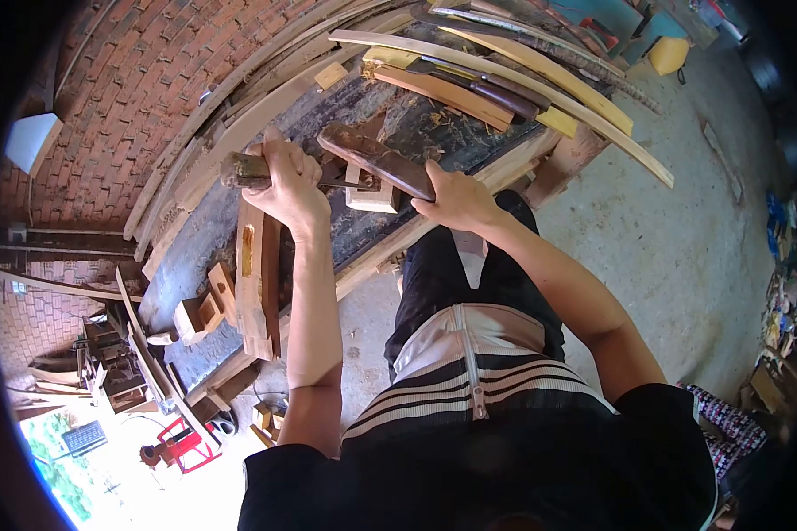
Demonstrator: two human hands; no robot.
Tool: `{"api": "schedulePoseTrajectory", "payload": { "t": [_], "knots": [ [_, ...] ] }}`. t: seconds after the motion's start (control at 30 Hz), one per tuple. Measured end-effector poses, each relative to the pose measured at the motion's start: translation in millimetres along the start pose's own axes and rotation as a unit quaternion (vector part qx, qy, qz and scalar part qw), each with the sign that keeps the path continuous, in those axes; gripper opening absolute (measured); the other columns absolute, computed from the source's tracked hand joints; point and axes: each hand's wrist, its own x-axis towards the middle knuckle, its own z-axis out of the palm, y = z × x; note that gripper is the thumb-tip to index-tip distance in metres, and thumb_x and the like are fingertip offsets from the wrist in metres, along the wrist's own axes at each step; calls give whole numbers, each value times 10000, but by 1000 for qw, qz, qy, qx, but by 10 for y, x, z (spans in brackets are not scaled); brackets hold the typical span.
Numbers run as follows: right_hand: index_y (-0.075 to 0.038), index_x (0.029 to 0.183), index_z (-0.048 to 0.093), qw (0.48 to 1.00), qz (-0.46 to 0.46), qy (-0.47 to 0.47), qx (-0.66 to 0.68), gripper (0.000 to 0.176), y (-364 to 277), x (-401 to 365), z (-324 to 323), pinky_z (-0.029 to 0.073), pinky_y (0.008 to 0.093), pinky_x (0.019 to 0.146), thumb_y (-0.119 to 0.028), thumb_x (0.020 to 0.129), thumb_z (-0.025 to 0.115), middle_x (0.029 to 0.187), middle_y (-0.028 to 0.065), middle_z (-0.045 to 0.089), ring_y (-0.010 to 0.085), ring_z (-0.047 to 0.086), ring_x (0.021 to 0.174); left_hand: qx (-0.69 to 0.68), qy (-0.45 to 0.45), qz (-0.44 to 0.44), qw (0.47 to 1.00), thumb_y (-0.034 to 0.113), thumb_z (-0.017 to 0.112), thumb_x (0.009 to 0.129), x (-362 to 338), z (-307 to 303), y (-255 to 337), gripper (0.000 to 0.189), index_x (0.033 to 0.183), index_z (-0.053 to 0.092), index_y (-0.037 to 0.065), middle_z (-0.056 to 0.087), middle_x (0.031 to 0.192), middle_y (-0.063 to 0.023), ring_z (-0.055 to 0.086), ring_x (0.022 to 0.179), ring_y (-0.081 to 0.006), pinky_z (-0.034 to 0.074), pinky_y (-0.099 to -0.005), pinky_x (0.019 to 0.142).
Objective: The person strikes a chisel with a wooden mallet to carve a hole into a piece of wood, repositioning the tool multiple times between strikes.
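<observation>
Brick walls (142, 97) and a bare grey floor (673, 230) frame a dark, worn table (310, 115) scattered with shavings (438, 119). Close to its near edge sits a small pale wood block (372, 199) with a squared opening in its upper face, lying between the two hands.

The left hand (288, 186), to the left of the block, is closed around the wooden handle of a chisel (243, 171), whose butt sticks out past the fist. The metal shank runs rightward from the fist to the block's opening; whether the tip touches wood is too small to tell. The right hand (456, 199), to the right of the block, grips one end of a dark wooden mallet (376, 159). The mallet slants across the view over the block's far side and hides part of it.

Left of the block and nearer the person, a thick slotted beam (251, 274) lies beside the left forearm, with smaller cut blocks (211, 310) farther left. Beyond the mallet, dark-handled tools (483, 86) lie on an orange-brown board (443, 91), with long curved strips (514, 75) arching just past them. More rough lengths of wood (230, 124) line the table's far left side, towards the bricks.
</observation>
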Motion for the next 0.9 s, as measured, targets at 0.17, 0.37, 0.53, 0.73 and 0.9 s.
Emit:
{"api": "schedulePoseTrajectory", "payload": {
  "t": [0.17, 0.37, 0.53, 0.73, 0.9],
  "knots": [
    [-3, 1158, 485, 1000, 3, -6, 12, 545, -19, -23, -16, 544, 576, 761, -399, 844, 688, 840, 312, 681, 505, 677, 836, -19, 13, -3, 1000, 113, 653, 968, 3, -36, -40, 327, 746, 414, 126, 427, 553, 23, 336, 419, -39, 245, -227, 373],
    [-14, 1085, 504, 1000, 10, 0, -4, 467, -15, -35, 27, 558, 554, 728, -383, 846, 665, 831, 272, 692, 466, 694, 794, 30, 56, 65, 996, 87, 676, 945, -156, 29, -144, 322, 709, 457, 109, 494, 558, 9, 413, 417, -43, 277, -215, 376],
    [-25, 1078, 499, 1000, -10, 12, -17, 454, -11, -42, 12, 561, 552, 716, -378, 845, 663, 823, 271, 693, 465, 694, 782, 68, -20, 65, 995, 57, 694, 917, -134, -29, -238, 274, 732, 496, 98, 561, 557, -25, 471, 413, -58, 344, -231, 374],
    [-4, 1152, 496, 1000, -14, 16, -17, 531, 47, -11, 103, 552, 560, 744, -398, 842, 673, 831, 294, 687, 475, 691, 810, 3, -24, 12, 1000, 68, 659, 956, -118, 15, -79, 314, 726, 448, 98, 449, 546, 32, 363, 440, -31, 255, -224, 383],
    [-3, 1171, 496, 1000, 2, 7, -21, 545, -30, -62, 37, 553, 560, 746, -401, 843, 673, 834, 292, 689, 480, 690, 811, 0, -32, 0, 999, 53, 662, 952, -172, 46, -79, 328, 722, 433, 99, 443, 568, 30, 352, 461, -23, 260, -214, 391]
  ]
}}
